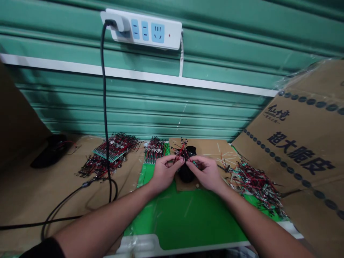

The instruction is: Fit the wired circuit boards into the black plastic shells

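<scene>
Both hands meet over the green tabletop, fingertips almost touching. My left hand (166,172) is closed in a pinch, as is my right hand (206,172). Between them rises a bundle of thin red and black wires (183,144) with small dark ends; what exactly sits between the fingertips is partly hidden. Directly below the hands lies a glossy black object (186,175) on a piece of cardboard (185,185). Left of the hands, a circuit board panel with wires (155,149) lies flat. To the right is a loose heap of wired parts (258,182).
Stacked wired boards (114,148) and a black shell-like object (51,152) lie on cardboard at the left. A black cable (105,89) hangs from the power strip (145,30) onto the table. A printed carton (301,143) borders the right, a green corrugated wall (209,111) the back.
</scene>
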The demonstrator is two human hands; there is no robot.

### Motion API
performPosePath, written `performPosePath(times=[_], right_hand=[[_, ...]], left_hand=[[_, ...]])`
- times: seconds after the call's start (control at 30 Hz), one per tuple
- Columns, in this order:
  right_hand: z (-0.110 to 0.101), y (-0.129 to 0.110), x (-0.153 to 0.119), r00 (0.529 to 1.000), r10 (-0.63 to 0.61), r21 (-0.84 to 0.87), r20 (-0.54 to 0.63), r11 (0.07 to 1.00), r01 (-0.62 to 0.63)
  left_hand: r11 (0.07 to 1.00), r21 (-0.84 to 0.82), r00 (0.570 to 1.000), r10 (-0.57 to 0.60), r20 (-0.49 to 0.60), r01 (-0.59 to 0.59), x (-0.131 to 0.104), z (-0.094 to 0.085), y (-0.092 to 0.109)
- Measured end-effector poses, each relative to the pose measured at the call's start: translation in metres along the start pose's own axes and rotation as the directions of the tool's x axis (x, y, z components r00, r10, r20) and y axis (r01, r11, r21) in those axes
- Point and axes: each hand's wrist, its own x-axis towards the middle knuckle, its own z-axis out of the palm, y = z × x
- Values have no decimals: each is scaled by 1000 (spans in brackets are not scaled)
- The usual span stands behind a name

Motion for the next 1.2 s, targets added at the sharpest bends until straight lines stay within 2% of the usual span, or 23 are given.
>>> performPosePath(times=[0.17, 0.4, 0.67, 0.97, 1.2], right_hand=[[-2, 0, 1, 997, -78, -149, -11, 986, 76], [-7, 9, 0, 1000, -29, -106, 5, 994, 30], [-8, 3, -2, 996, -87, -167, 9, 982, 88], [-6, 1, -2, 994, -107, -215, 24, 970, 110], [-6, -3, -2, 990, -135, -221, 40, 965, 141]], left_hand=[[1000, 24, 999, 3, -42, -2, 0, -1, 0], [1000, -6, 992, -18, -124, 18, 2, -1, 2], [1000, -1, 988, 24, -154, -24, 2, -1, 4], [990, 90, 983, 123, -133, -112, 0, -1, 1], [976, 173, 980, 155, -122, -133, 1, -1, -1]])
